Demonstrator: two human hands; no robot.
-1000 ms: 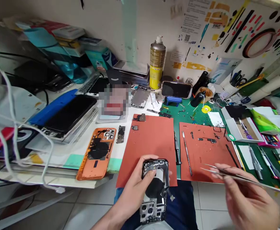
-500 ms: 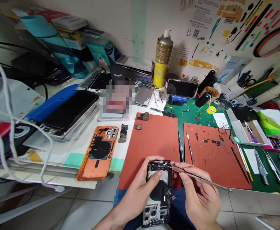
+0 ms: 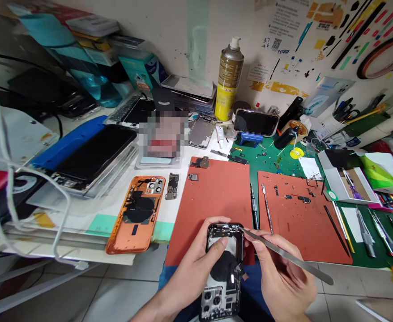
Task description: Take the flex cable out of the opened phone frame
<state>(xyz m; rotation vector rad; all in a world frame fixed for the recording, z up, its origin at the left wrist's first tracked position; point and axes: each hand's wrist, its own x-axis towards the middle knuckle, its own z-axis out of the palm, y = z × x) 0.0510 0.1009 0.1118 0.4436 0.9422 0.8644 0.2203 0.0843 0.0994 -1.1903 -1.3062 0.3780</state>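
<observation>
My left hand (image 3: 196,264) is wrapped round an opened dark phone housing (image 3: 224,273), thumb lying across its inside, held over my lap below the desk edge. Its camera cutouts point towards me. My right hand (image 3: 284,279) pinches metal tweezers (image 3: 284,253), whose tips touch the housing's top right corner. Both hands sit just in front of the left red mat (image 3: 213,197).
An orange phone back (image 3: 136,214) and a small board (image 3: 173,185) lie left of the mat. A screwdriver (image 3: 253,210) and spudger (image 3: 266,210) lie between the two red mats (image 3: 304,223). A spray can (image 3: 229,80), a phone on a stand (image 3: 255,123) and tool trays stand behind.
One second ago my right hand held the tweezers out to the right, away from the housing. It has moved left and brought the tips onto the housing's top corner.
</observation>
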